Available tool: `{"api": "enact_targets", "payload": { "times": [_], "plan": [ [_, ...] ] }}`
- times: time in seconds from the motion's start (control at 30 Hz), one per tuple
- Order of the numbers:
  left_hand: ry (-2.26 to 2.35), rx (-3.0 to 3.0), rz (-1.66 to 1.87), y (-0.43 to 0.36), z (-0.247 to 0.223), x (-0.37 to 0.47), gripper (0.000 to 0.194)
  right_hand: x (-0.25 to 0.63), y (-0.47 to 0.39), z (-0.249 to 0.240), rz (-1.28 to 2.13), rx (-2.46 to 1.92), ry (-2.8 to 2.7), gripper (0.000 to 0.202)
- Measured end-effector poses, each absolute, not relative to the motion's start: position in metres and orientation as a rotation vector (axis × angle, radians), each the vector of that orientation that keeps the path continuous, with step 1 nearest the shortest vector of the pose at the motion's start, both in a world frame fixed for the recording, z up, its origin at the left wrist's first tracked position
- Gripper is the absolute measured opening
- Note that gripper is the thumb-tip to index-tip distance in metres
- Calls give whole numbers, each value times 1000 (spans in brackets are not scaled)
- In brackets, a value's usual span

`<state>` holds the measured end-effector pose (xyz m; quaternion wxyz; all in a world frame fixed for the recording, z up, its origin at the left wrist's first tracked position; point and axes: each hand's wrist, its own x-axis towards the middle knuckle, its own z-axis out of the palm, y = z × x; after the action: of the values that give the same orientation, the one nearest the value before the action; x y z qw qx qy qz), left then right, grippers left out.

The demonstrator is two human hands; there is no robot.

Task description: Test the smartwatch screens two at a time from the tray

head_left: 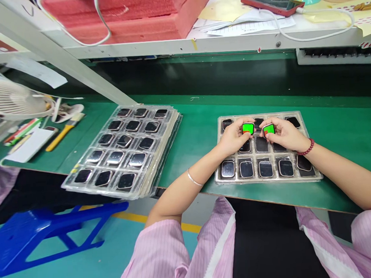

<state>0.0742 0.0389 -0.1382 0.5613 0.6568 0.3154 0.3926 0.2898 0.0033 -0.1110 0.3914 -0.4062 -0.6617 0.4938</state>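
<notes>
1. Over the middle of the clear tray, the left hand pinches a small square watch body with a green screen, its fingers closed round the edges.
2. Just beside it, the right hand grips a second green-lit watch body, fingers shut on its sides; the two pieces are near each other but apart.
3. Under the fingers, the tray's pockets hold dark-screened watch bodies, a full row lying nearest the person.
4. Well to the left of the fingers, a stack of filled trays rests on the green bench.
5. Farther left lie a white fan and a yellow-handled brush.
</notes>
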Motion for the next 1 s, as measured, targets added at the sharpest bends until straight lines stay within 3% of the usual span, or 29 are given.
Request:
{"api": "enact_targets", "payload": {
  "times": [0.4,0.73,1.0],
  "plan": [
    [707,1530,851,37,-134,73,49,292,3,-111,1270,-1067,-1628,19],
    [634,1540,882,39,-137,74,65,293,6,-117,1279,-1025,-1628,40],
    [684,1514,909,36,-133,75,50,294,6,-117,1282,-1020,-1651,35]
  ]
}}
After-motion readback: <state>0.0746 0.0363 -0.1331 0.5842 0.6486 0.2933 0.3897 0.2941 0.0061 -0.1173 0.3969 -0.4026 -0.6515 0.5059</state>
